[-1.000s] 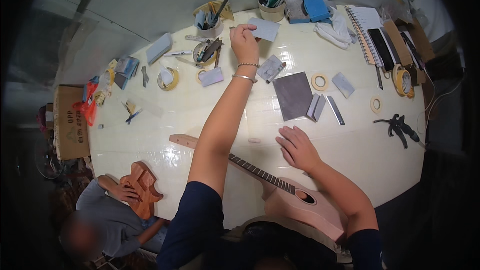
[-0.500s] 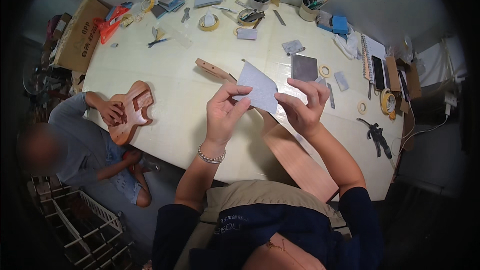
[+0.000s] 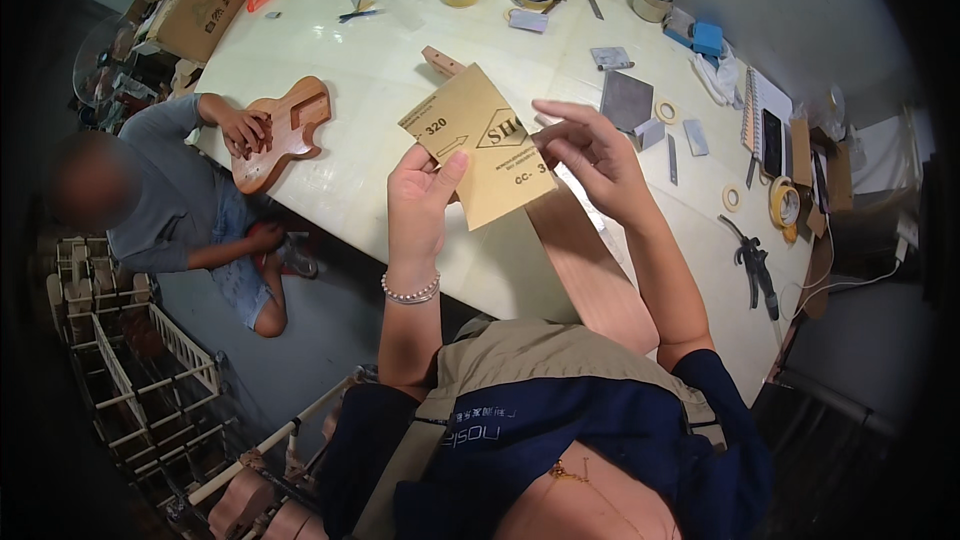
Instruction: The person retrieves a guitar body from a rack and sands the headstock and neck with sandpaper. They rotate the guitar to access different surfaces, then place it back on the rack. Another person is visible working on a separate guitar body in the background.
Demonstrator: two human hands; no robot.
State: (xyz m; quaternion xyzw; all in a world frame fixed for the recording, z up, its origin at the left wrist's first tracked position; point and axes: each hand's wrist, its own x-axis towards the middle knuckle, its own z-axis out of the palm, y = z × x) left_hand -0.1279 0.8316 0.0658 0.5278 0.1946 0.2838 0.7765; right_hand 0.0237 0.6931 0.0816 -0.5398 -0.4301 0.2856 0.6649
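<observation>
My left hand [image 3: 425, 205] pinches a tan-backed piece of sandpaper [image 3: 470, 175] between thumb and fingers, its printed side up. Beside the sheet's right edge is my right hand [image 3: 600, 160], its fingers apart and partly bent; whether a fingertip touches the paper is hard to tell. Beneath both hands lies a long piece of pale wood [image 3: 595, 275], wide near me. Beyond the sheet shows a narrow wooden end with holes [image 3: 441, 62], like a guitar headstock; the sandpaper hides the stretch between.
At the left, a seated person [image 3: 165, 180] rests a hand on a wooden guitar body [image 3: 290, 130]. An air blow gun [image 3: 752, 265], tape rolls [image 3: 784, 203] and a dark flat block [image 3: 627, 100] lie to the right. Pen cups [image 3: 652, 5] stand along the back.
The sandpaper has turned over from its grey side to its tan printed back. My left hand still holds it, while my right fingers have loosened from its edge. The view has shifted.
</observation>
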